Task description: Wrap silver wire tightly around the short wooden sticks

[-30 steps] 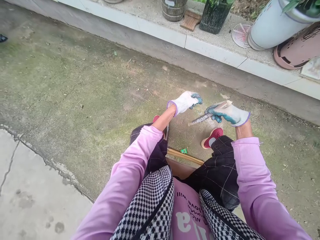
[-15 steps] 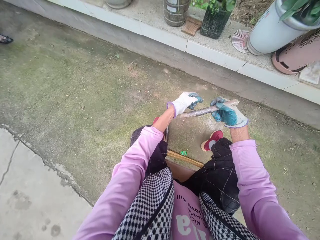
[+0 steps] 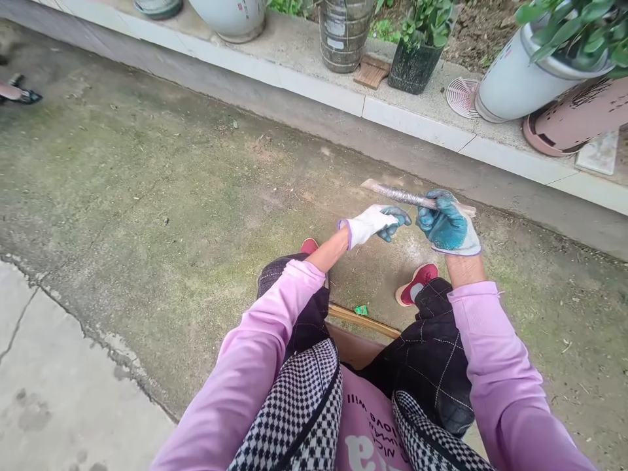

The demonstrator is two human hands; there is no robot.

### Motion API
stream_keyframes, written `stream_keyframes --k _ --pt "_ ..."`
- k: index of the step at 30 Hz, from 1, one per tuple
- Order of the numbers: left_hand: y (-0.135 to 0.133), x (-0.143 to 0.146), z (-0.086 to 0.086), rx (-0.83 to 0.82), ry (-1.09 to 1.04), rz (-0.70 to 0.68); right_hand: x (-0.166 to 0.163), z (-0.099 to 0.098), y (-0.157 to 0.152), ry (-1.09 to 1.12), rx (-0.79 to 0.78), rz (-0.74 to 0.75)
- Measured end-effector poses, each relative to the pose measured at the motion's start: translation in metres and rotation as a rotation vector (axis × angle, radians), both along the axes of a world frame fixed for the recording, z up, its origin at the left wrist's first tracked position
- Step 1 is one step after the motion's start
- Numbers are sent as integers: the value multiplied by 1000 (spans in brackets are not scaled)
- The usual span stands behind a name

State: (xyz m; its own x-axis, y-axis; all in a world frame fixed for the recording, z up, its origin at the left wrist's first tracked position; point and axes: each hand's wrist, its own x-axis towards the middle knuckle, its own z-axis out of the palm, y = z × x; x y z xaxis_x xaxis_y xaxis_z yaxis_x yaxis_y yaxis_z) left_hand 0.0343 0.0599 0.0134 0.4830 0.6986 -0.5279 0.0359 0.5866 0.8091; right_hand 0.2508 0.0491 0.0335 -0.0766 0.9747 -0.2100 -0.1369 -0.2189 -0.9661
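Note:
My right hand (image 3: 449, 226), in a white glove with a teal coated palm, grips a wooden stick (image 3: 426, 201) near its right end. Silvery wire or thread (image 3: 400, 194) is wound around the stick's left part. Slightly below that wound part is my left hand (image 3: 377, 224), gloved the same way and apart from the stick. Its fingers are curled together as in a pinch; whatever is between them is too fine to make out. Both hands are in front of my knees, over the concrete ground.
Beyond the ground (image 3: 196, 196) runs a low tiled ledge (image 3: 412, 124) with a wire-bound container (image 3: 343, 36), a black plant pot (image 3: 415, 65) and a white pot (image 3: 510, 82). A small green wrapper (image 3: 361, 309) lies between my feet, near a wooden bar (image 3: 363, 318). Another person's shoe (image 3: 29, 97) shows far left.
The stick has tilted, its left end rising and its right end dropping. My left hand has gone from above the stick to below it. The view has shifted slightly upward.

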Motion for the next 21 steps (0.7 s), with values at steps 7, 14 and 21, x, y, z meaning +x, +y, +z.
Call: stream_keyframes --k 7,14,21 --pt "-5 2 3 62 101 5 3 -10 2 -313 130 35" --pt "-11 -3 7 128 196 -39 23 -38 12 -776 220 152" --pt "1 -9 -8 149 155 39 15 -31 6 -703 45 281"
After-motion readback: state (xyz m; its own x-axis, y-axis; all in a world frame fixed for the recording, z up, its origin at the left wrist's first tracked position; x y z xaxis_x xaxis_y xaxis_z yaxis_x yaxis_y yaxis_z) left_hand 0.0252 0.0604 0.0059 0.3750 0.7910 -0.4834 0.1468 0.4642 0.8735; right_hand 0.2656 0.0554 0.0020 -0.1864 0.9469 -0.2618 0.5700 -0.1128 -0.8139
